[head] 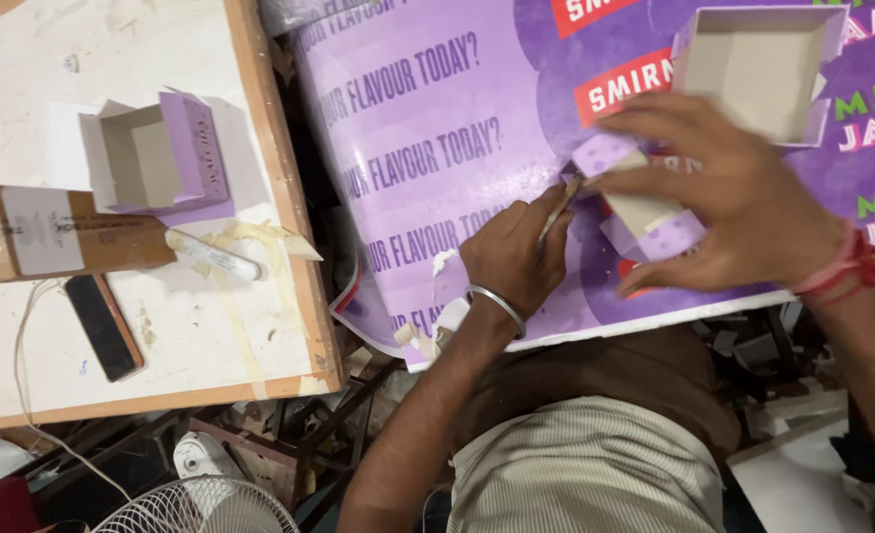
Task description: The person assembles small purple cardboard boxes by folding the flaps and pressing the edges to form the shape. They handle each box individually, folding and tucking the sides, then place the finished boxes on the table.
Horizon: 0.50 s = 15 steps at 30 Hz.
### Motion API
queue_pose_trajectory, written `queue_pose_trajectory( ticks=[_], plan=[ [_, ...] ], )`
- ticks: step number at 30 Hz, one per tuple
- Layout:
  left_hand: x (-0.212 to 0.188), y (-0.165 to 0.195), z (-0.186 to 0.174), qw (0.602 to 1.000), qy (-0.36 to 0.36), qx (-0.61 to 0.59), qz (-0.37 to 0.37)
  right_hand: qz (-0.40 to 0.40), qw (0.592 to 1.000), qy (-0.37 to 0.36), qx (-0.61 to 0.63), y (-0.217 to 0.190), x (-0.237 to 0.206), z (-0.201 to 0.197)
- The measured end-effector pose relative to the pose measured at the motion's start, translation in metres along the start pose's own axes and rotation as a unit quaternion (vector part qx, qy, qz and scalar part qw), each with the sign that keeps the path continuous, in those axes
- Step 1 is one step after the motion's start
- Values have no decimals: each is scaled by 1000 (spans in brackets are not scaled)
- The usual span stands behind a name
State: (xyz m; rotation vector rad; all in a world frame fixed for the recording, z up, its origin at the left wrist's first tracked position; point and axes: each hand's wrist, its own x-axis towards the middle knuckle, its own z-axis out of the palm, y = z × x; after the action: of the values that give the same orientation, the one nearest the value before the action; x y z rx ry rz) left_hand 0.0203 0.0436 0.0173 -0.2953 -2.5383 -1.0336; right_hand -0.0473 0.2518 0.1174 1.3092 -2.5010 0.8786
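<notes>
- Head view looks down on a purple printed sheet (pixel 427 158) spread across the person's lap and a board beneath it.
- Left hand (pixel 511 252), a metal bangle (pixel 496 304) on its wrist, is closed around a thin blade-like tool (pixel 559 209) whose tip points up toward the small box; what kind of tool it is stays unclear.
- Right hand (pixel 723 197), with red thread bands (pixel 857 268) at the wrist, lies spread with its fingers wide over a small purple-and-white cardboard box (pixel 645 212), pressing it against the sheet; the hand is motion-blurred.
- That small box sits on the sheet between the two hands, its purple flaps showing at the top left and the lower edge of the fingers.
- An open grey-lined tray (pixel 758 69) with purple outer walls rests on the sheet just above the right hand.
- On the wooden table (pixel 279 227) to the left stand another open purple box (pixel 156 153), a brown carton (pixel 57 232), a white tube (pixel 215 259) and a dark phone (pixel 104 326).
- A white fan guard (pixel 195 505) shows at the bottom left, below the table.
</notes>
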Motion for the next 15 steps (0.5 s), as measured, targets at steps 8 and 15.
queue_pose_trajectory(
  ticks=[8,15],
  plan=[
    [-1,0,-4,998,-2,-25,52,41,985,-167,-30,31,53,-1],
    [2,2,3,994,-61,1,91,139,948,-282,47,25,91,24]
  ],
)
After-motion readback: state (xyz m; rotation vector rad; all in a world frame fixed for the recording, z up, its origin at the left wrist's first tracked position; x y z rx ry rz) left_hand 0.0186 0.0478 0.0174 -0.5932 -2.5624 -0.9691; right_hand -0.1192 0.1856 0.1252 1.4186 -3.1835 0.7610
